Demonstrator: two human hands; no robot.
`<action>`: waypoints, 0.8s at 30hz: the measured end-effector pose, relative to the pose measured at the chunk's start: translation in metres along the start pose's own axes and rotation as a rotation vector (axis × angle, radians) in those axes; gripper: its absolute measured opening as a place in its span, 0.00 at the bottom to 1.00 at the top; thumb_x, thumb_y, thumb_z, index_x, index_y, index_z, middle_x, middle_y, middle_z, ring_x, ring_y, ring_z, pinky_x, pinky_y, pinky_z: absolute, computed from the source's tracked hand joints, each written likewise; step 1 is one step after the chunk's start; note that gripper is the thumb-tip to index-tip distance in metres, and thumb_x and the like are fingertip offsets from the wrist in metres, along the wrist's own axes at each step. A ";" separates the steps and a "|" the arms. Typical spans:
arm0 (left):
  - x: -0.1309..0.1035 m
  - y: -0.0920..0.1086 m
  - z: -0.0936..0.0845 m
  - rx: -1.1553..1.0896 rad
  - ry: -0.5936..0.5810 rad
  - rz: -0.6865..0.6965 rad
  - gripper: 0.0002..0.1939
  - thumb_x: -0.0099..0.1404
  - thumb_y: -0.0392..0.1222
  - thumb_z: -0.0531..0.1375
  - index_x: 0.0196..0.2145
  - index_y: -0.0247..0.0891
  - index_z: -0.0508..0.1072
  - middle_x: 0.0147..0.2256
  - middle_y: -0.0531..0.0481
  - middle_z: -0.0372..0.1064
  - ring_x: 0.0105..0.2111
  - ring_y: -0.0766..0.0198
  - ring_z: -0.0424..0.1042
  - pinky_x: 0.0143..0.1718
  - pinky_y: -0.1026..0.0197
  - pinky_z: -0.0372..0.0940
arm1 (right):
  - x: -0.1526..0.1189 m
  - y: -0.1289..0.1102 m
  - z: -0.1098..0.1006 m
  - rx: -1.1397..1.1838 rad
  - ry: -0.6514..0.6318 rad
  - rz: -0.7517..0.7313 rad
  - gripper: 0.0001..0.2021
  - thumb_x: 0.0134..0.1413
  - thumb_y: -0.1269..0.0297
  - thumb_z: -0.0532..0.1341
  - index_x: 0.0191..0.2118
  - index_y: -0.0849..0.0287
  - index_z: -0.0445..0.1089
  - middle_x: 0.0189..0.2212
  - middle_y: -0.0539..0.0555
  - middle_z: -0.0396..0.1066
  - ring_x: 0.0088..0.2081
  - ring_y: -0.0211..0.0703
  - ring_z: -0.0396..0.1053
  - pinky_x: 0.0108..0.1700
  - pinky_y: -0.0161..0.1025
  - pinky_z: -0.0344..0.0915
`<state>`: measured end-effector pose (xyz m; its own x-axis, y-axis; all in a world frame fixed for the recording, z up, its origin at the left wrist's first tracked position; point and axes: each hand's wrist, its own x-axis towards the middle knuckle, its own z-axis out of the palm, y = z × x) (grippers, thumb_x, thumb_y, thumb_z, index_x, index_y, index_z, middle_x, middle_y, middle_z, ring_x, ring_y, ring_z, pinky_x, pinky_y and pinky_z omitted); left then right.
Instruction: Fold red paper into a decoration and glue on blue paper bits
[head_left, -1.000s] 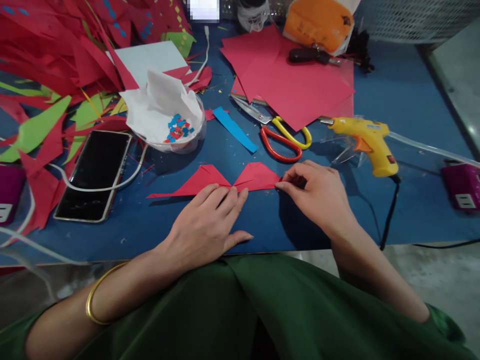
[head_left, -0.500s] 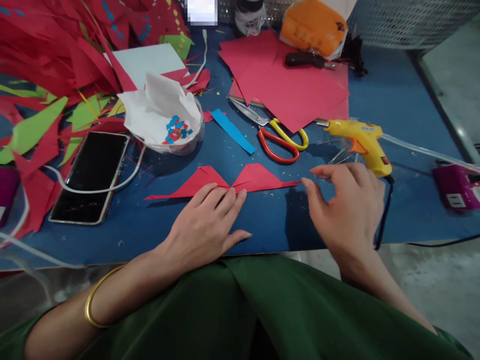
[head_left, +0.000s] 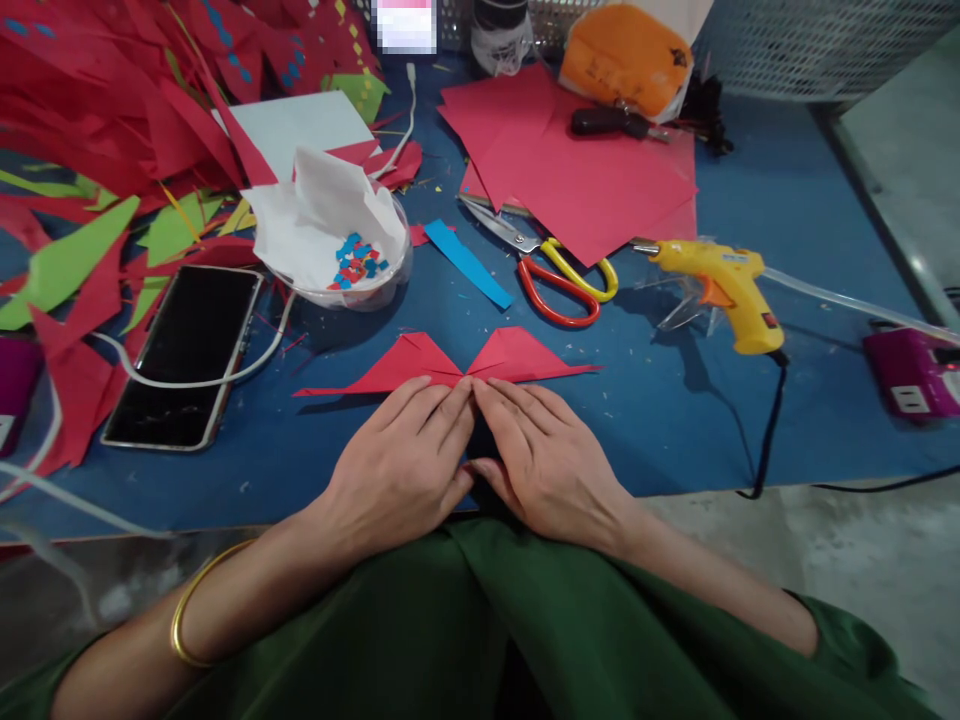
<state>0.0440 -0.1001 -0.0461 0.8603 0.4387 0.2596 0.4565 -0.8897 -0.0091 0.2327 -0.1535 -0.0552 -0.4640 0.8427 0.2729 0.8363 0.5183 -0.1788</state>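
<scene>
Left hand (head_left: 405,470) and right hand (head_left: 555,455), fingers outstretched, press red paper (head_left: 511,354) at twelve o'clock, already folded; what remains is unclear.

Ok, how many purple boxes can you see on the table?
2. One purple box is at the left edge, partly cut off, beyond the phone; the other is near the right edge, past the glue gun. More could be hidden under the paper heap.
</scene>
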 end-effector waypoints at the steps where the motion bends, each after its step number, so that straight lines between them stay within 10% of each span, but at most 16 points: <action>1: 0.000 0.000 0.000 0.005 0.001 0.003 0.24 0.68 0.41 0.53 0.53 0.19 0.73 0.53 0.31 0.73 0.48 0.46 0.74 0.52 0.45 0.68 | -0.001 0.000 0.000 -0.032 -0.003 -0.006 0.26 0.68 0.61 0.51 0.61 0.78 0.63 0.59 0.70 0.67 0.61 0.57 0.67 0.61 0.52 0.64; 20: 0.001 0.002 -0.004 0.048 0.004 -0.065 0.22 0.70 0.45 0.56 0.55 0.26 0.73 0.55 0.40 0.73 0.51 0.51 0.74 0.55 0.48 0.63 | -0.033 0.018 -0.021 -0.280 0.022 0.361 0.32 0.65 0.58 0.56 0.67 0.74 0.52 0.55 0.74 0.70 0.61 0.69 0.64 0.63 0.69 0.52; 24: 0.001 0.004 -0.005 0.029 -0.011 -0.077 0.22 0.70 0.45 0.56 0.55 0.27 0.73 0.56 0.41 0.73 0.51 0.50 0.73 0.56 0.48 0.62 | -0.017 0.009 -0.017 -0.133 0.126 0.196 0.31 0.64 0.65 0.55 0.69 0.70 0.50 0.60 0.69 0.68 0.64 0.59 0.62 0.63 0.59 0.58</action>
<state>0.0455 -0.1038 -0.0408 0.8246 0.5077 0.2496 0.5281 -0.8490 -0.0178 0.2535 -0.1657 -0.0455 -0.2562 0.8962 0.3622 0.9416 0.3161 -0.1162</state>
